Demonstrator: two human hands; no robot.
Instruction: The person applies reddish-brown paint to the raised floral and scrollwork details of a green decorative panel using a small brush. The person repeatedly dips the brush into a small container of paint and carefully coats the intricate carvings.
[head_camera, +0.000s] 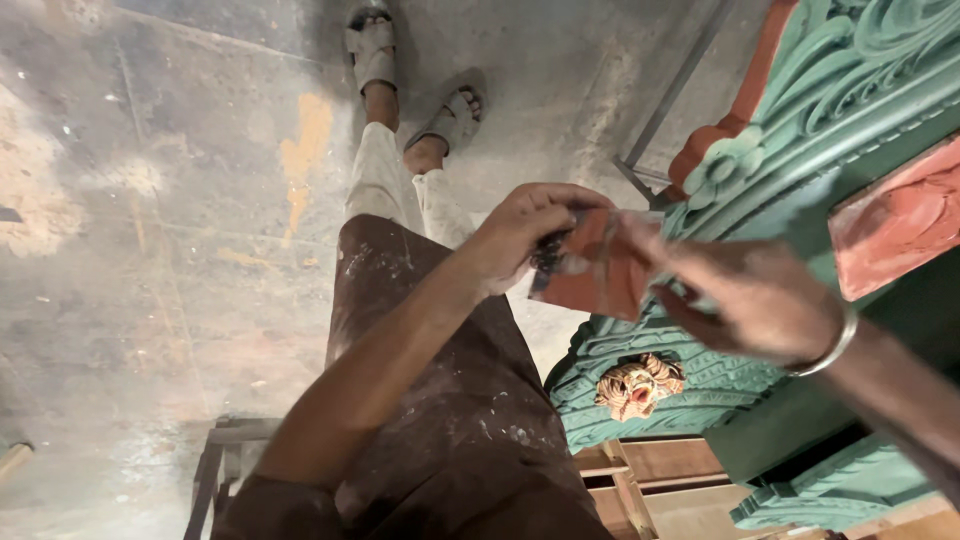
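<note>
Two hands pinching one reddish sheet of sandpaper (598, 268), held up in front of a green carved moulding (800, 90). Left hand (525, 235) curled tight over the sheet's left edge, fingertips hidden behind it. Right hand (745, 290) blurred, fingers closed on the right edge, metal bangle (835, 345) at the wrist. Below, a small orange lion face (638, 385) set in the carving. Sandalled feet (415, 80) far down on the stained floor (150, 200). Wooden frame (650, 485) cut off at bottom.
</note>
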